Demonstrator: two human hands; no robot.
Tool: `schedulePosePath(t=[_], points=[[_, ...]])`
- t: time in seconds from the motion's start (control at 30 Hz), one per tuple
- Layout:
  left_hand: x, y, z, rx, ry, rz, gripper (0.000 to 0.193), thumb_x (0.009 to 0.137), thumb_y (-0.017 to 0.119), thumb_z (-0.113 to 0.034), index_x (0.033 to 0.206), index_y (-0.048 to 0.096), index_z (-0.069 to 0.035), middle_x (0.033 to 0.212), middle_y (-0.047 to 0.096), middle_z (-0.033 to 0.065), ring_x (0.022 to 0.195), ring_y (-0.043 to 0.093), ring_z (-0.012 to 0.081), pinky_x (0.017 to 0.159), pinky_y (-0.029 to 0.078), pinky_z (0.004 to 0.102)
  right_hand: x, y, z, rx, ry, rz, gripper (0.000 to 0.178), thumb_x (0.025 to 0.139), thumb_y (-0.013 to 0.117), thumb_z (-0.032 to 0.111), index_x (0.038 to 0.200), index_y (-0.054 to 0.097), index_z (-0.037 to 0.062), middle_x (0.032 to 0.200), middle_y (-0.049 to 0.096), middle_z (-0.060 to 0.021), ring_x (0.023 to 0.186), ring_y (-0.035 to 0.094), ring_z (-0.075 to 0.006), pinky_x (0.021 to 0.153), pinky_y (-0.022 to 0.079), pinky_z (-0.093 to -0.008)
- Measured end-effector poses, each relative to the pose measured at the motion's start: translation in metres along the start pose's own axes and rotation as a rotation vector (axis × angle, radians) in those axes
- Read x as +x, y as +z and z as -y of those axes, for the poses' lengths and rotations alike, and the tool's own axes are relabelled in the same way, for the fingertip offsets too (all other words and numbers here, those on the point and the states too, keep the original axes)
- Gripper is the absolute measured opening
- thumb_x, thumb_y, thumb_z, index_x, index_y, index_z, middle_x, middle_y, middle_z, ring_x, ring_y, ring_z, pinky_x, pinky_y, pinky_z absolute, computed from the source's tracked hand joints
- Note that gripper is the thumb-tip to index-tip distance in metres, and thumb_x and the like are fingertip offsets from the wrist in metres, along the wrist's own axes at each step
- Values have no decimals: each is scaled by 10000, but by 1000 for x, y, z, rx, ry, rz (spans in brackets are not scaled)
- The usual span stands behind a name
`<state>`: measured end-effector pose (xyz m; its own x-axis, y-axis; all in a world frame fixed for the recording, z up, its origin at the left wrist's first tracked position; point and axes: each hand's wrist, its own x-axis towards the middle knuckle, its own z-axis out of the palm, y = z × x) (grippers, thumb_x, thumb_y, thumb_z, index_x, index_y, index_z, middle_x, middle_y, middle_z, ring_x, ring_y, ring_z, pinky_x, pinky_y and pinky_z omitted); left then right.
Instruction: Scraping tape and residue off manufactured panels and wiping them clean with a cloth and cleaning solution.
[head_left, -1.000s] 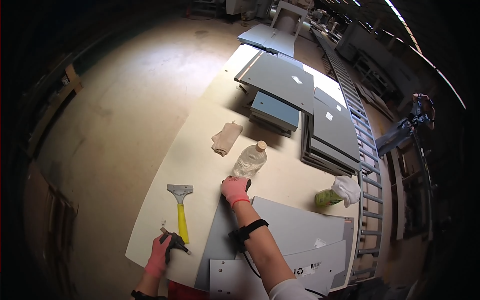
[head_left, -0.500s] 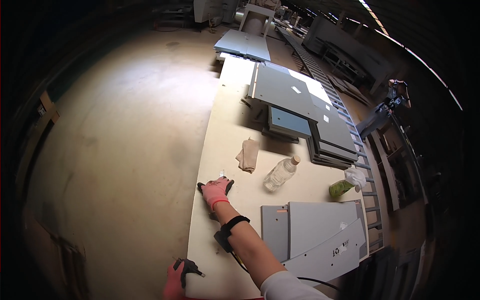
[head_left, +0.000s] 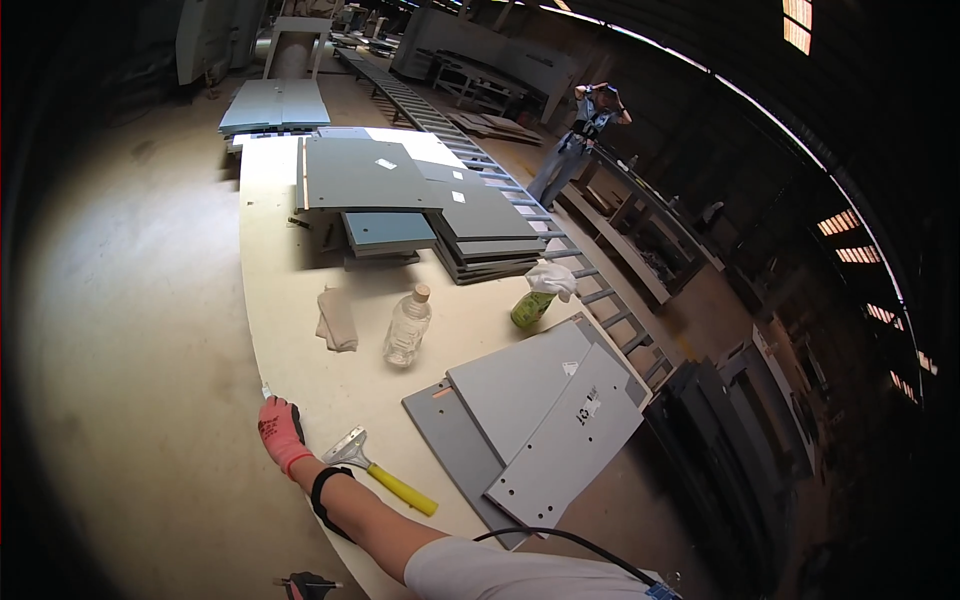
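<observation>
The bottle (head_left: 407, 332) looks glossy plastic, the rag (head_left: 338, 322) matt cloth, the scraper head (head_left: 347, 447) shiny metal.

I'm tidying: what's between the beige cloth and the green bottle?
The clear bottle stands between the beige cloth and green bottle in the head view.

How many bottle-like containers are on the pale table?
2: a clear bottle right of the beige cloth, and a green container under a white cover, nearer the rollers. Others may hide behind the stacked panels.
</observation>
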<state>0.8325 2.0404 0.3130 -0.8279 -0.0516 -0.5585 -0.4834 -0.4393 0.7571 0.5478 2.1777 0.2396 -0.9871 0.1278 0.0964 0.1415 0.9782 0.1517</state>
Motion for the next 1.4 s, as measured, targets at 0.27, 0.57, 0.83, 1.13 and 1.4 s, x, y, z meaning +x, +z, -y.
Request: schedulePosePath(t=[0.27, 0.57, 0.83, 1.13, 1.4], points=[[-12, -13, -10, 193, 101, 45, 286, 981, 397, -233, 937, 526, 18, 836, 553, 79, 784, 549, 165, 771, 484, 291, 4, 4, -9, 186, -15, -56, 116, 804, 523, 115, 832, 635, 101, 885, 574, -75, 811, 573, -212, 663, 450, -337], [-26, -7, -17, 172, 89, -53, 340, 976, 421, -259, 1002, 533, 61, 905, 550, 126, 882, 567, 200, 841, 490, 319, 11, -5, -24, 271, -89, 67, 140, 839, 499, 117, 883, 626, 73, 918, 612, -122, 869, 618, -260, 741, 489, -366], [-9, -23, -10, 164, 322, -21, 327, 923, 443, -224, 1011, 536, 77, 830, 609, 152, 789, 622, 242, 764, 497, 340, -6, -45, -64, 1421, 154, 313, 210, 853, 572, 160, 985, 604, 1, 941, 649, -147, 764, 647, -261, 729, 524, -344], [3, 12, -53, -79, 239, 3, 341, 913, 440, -142, 1165, 476, 85, 796, 567, 67, 642, 569, 141, 654, 500, 317, -139, -122, -85, 2250, 88, 1063, 267, 852, 614, 141, 1027, 560, -54, 945, 611, -129, 814, 632, -220, 732, 511, -313], [-9, 50, -83, 5, 136, -96, 199, 806, 618, -59, 1000, 625, -11, 743, 582, -5, 627, 519, 44, 551, 433, 195, -188, -171, -94, 1572, -156, 791, 310, 778, 536, -29, 1086, 568, -18, 969, 638, -81, 795, 604, -105, 712, 474, -232]])
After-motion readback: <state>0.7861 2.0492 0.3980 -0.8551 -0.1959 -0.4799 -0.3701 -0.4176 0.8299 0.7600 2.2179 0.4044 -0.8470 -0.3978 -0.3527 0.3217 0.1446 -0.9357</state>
